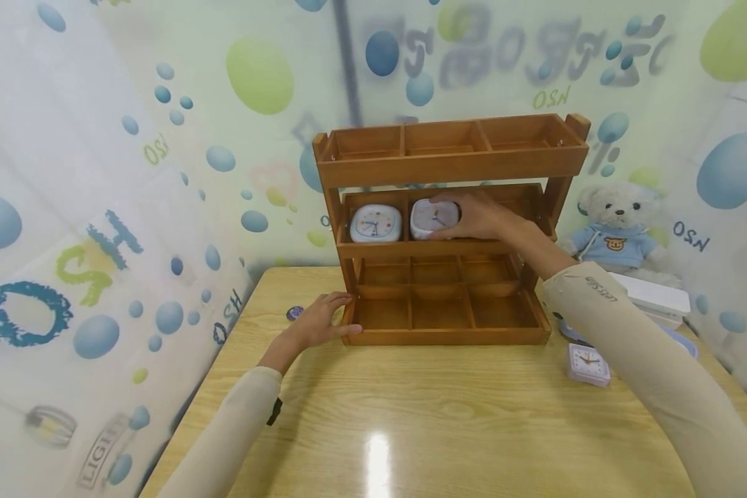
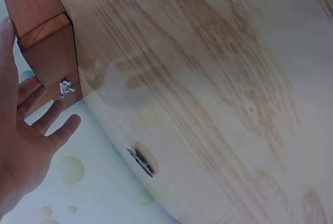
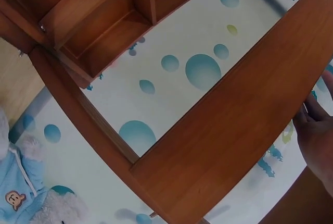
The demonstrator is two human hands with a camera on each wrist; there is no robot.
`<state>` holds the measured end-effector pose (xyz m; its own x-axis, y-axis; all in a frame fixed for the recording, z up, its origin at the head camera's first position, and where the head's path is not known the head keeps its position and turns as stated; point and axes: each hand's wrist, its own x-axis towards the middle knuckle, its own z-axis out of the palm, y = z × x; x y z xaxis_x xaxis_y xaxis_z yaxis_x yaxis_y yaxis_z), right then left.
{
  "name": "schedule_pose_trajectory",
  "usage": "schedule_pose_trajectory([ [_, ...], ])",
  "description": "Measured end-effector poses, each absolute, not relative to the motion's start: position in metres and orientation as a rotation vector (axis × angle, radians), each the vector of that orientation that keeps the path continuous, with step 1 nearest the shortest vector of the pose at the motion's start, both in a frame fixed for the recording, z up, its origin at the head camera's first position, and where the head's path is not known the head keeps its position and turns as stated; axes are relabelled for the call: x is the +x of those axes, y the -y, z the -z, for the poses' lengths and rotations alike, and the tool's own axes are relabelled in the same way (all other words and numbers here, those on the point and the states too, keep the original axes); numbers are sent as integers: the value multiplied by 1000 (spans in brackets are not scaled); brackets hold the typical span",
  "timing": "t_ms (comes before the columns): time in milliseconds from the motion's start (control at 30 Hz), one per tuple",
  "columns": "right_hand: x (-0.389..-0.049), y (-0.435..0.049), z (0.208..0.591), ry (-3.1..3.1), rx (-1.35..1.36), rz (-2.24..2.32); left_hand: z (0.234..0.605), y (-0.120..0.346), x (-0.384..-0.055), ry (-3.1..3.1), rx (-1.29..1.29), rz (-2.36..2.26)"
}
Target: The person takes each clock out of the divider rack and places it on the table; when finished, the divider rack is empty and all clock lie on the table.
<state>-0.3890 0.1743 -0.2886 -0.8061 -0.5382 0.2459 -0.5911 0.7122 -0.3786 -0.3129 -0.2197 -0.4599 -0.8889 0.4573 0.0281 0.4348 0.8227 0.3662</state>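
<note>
A brown wooden three-tier shelf point(image 1: 454, 164) stands on the table. My right hand point(image 1: 476, 216) grips a rounded white clock point(image 1: 432, 216) with a greyish face in the middle compartment of the middle tier. In the right wrist view that hand point(image 3: 316, 143) shows only at the right edge, and the clock is out of sight. Another rounded white clock point(image 1: 375, 224) sits in the compartment to its left. My left hand point(image 1: 314, 324), fingers spread, rests against the shelf's lower left corner. The left wrist view shows that hand point(image 2: 23, 148) beside the shelf's side and a wing nut point(image 2: 66, 88).
Right of the shelf, a small square pinkish clock point(image 1: 588, 363) lies on the table point(image 1: 460, 422). Behind it are a white box point(image 1: 656, 294) and a white teddy bear point(image 1: 622, 232) in a blue top. A small purple round item point(image 1: 294, 312) lies left of the shelf.
</note>
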Motion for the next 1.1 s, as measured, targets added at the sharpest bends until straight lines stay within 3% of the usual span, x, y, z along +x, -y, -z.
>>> schedule_pose_trajectory([
  [1100,-336,-195,271,2491,1108,-677,462,220,-312,-2948,725,-562],
])
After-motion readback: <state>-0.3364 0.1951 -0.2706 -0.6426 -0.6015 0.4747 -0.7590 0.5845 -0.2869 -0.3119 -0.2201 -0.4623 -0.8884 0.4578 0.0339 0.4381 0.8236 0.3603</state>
